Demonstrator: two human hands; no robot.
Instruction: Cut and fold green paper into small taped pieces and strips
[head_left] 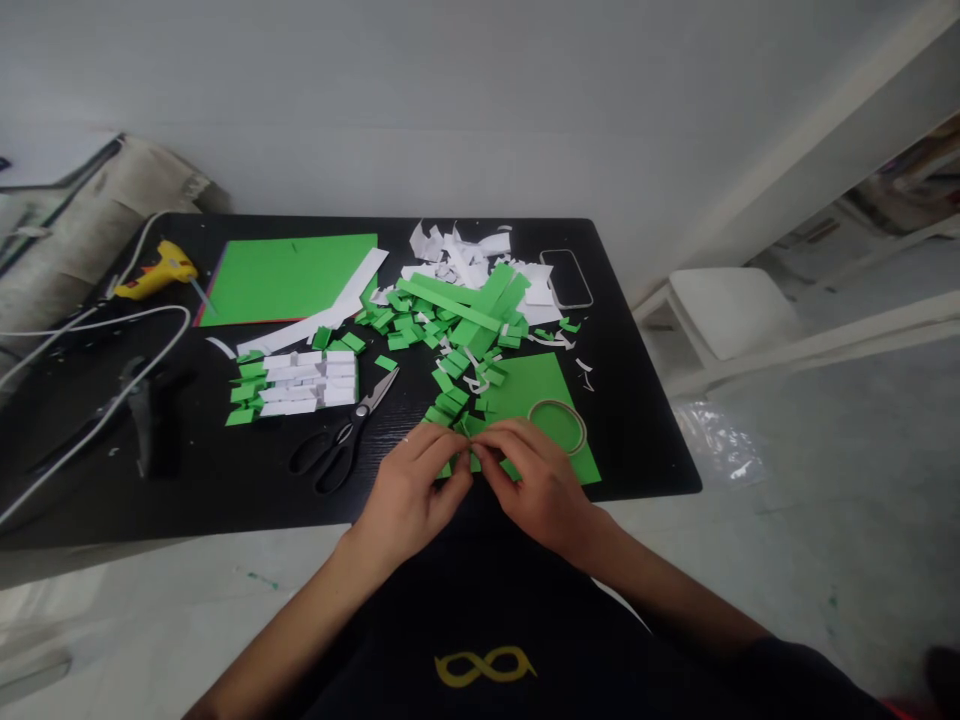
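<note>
My left hand [417,480] and my right hand [534,480] meet at the table's near edge, fingertips pinched close together. Both seem to grip a small green paper piece, mostly hidden by the fingers. Under and beside my right hand lies a green paper sheet [536,385], with a thin tan ring [582,432] on it. Small folded green paper pieces [450,402] trail away from my fingertips toward a heap of green strips [487,305]. Left of my left hand, black-handled scissors [346,435] lie partly open.
A block of white and green folded paper [311,382] sits left of the scissors. Beyond are a green sheet stack [292,280], white scraps [457,255] and a phone-shaped outline [566,278]. A yellow glue gun [161,272] and white cable [161,345] occupy the left; a white stool [731,310] stands right.
</note>
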